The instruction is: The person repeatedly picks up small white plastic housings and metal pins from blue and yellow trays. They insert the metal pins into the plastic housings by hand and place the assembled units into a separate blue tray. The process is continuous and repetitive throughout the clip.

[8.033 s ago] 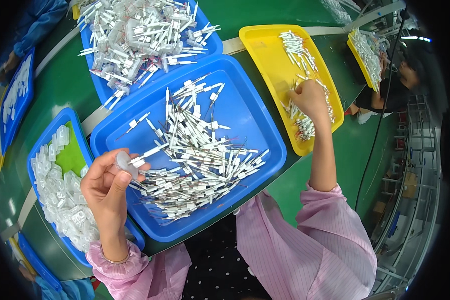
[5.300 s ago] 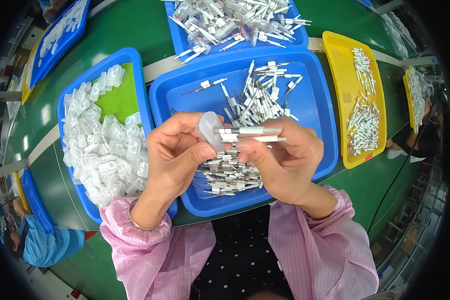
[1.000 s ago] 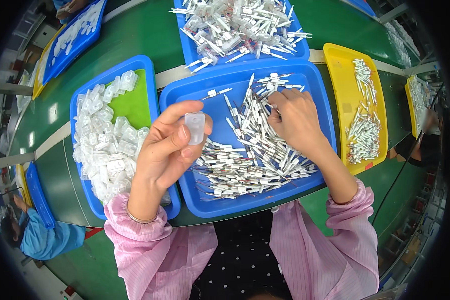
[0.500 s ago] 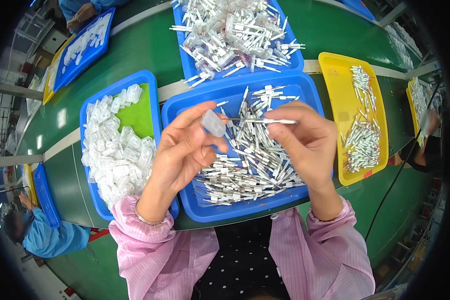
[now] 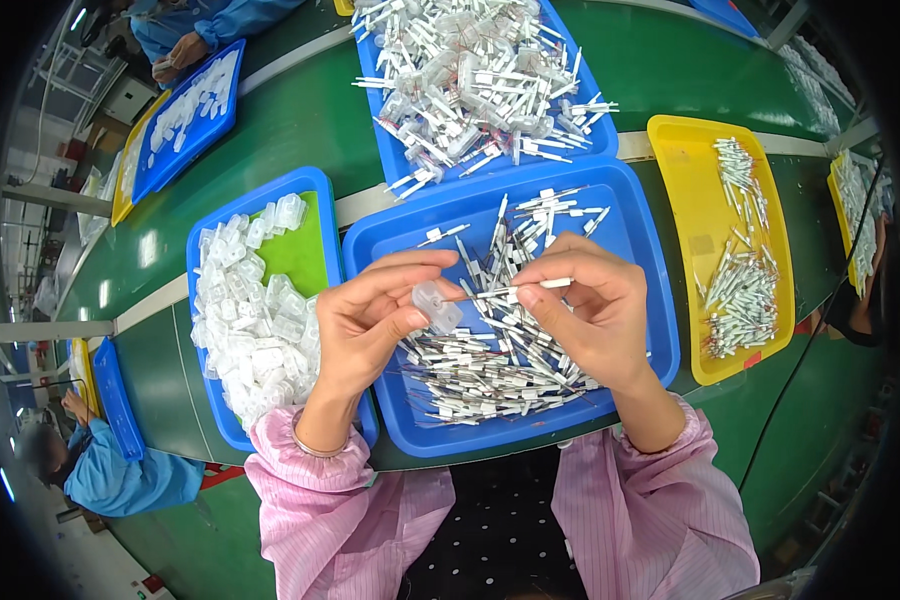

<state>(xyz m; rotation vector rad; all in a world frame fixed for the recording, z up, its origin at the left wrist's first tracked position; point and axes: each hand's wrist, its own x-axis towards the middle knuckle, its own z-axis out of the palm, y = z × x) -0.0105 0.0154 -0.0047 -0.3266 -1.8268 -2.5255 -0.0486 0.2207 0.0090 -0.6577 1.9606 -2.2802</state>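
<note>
Between the thumb and fingers of my left hand point(image 5: 355, 325) sits a small clear plastic housing point(image 5: 438, 308). My right hand point(image 5: 600, 315) pinches a thin wire piece with a white sleeve point(image 5: 545, 287). The wire's far end meets the housing's opening; how deep it reaches inside cannot be made out. Both hands hover over the middle blue tray point(image 5: 668, 330), which holds a heap of similar white-sleeved wire pieces point(image 5: 500, 380). At its left stands another blue tray point(image 5: 332, 235) with many loose clear housings point(image 5: 255, 340) on a green liner point(image 5: 295, 245).
Beyond the middle tray, a blue tray point(image 5: 382, 140) is piled with housings with wires in them. A yellow tray point(image 5: 690, 180) of wire pieces stands at the right. Workers in blue sleeves point(image 5: 245, 15) are at the far left and left, with trays before them.
The view has shifted, so the trays appear lower and further right. The wire piece and housing are closer together, the wire's tip now at the housing. My left fingertips have closed more around the housing.
</note>
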